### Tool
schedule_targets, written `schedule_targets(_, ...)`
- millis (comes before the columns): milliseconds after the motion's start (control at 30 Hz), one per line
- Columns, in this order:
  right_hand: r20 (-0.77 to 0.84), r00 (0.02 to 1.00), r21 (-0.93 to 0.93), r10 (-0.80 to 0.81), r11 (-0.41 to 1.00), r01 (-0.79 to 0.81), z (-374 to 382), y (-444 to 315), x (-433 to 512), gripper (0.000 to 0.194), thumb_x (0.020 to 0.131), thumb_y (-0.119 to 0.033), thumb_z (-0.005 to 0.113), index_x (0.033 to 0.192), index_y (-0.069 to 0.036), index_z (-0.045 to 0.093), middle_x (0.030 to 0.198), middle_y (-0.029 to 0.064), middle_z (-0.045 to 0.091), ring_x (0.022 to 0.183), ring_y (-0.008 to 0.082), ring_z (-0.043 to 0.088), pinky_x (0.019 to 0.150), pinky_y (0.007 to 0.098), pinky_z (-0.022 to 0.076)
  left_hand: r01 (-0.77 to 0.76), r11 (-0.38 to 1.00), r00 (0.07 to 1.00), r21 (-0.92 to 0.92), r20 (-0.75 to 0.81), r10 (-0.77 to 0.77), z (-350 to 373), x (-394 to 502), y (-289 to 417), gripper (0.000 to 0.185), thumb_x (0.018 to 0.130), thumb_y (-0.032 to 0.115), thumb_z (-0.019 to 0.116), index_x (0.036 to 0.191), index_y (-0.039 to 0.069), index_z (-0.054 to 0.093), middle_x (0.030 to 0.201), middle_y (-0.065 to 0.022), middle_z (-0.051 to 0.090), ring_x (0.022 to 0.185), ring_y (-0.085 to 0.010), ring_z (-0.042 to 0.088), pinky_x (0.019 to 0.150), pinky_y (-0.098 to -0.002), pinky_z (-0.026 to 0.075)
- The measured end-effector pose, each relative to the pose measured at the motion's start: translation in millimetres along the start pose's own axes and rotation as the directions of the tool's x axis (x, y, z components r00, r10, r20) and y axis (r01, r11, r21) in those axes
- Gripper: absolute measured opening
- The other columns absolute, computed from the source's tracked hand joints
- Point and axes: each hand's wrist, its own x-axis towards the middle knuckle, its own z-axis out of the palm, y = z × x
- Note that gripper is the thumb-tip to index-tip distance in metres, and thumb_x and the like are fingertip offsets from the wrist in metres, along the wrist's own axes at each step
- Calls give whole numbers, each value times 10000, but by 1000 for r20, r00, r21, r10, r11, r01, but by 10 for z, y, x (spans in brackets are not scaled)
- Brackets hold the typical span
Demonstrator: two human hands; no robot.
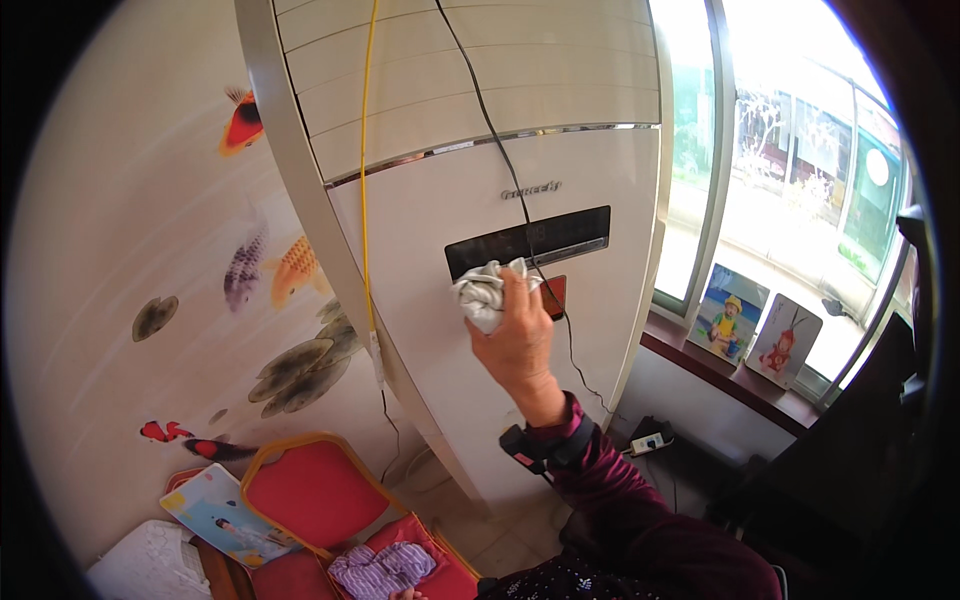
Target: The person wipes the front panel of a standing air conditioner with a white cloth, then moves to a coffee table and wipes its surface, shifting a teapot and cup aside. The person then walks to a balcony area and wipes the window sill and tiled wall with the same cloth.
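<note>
My right hand (pixel 519 337), in a dark red velvet sleeve with a black strap at the wrist, grips a crumpled whitish cloth (pixel 480 295). The cloth lies against the front of a tall white floor-standing Gree air conditioner (pixel 450 360), at the lower edge of its dark display panel (pixel 577 227). A red label (pixel 555 296) shows just right of my fingers. Only the fingertips of my left hand (pixel 407 594) show at the bottom edge, beside a purple striped cloth (pixel 382 568); whether they touch it is hidden.
A yellow cable (pixel 366 187) and a black cable (pixel 484 105) hang down the unit's front. Red-padded chairs (pixel 319 491) and a picture board (pixel 232 517) stand lower left. Two photo panels (pixel 727 311) lean on the windowsill, above a power strip (pixel 649 444).
</note>
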Motion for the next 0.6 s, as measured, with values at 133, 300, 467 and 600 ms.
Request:
schedule_targets(133, 84, 995, 20, -63, 998, 61, 167, -182, -95, 611, 664, -102, 792, 1206, -59, 515, 985, 198, 585, 825, 405, 617, 660, 443, 536, 3, 1000, 1000, -8, 0, -3, -44, 12, 34, 256, 833, 316, 680, 935, 85, 634, 781, -85, 663, 698, -287, 616, 679, -428, 505)
schedule_targets(300, 81, 988, 35, -133, 991, 131, 110, -186, -47, 598, 661, -94, 792, 1203, -74, 539, 977, 191, 589, 819, 391, 632, 661, 424, 541, 7, 1000, 1000, -24, 2, -7, -50, 19, 8, 256, 835, 315, 680, 935, 84, 634, 782, -84, 663, 696, -284, 617, 675, -425, 506)
schedule_targets(467, -78, 992, -48, -102, 994, 99, -177, 78, 315, 562, 679, -104, 802, 1173, -56, 540, 973, 162, 604, 842, 377, 621, 682, 428, 536, 24, 999, 1000, -46, -6, -24, -37, 7, -77, 256, 836, 315, 680, 936, 83, 633, 782, -84, 662, 694, -280, 618, 671, -421, 507)
schedule_targets(600, -101, 990, -83, -94, 993, 86, -111, 57, 382, 604, 668, -114, 820, 1190, -56, 520, 982, 169, 594, 796, 375, 629, 653, 424, 542, 31, 998, 999, -55, -7, -32, -47, 15, -115, 257, 837, 314, 680, 936, 82, 632, 783, -83, 662, 692, -277, 619, 669, -418, 508)
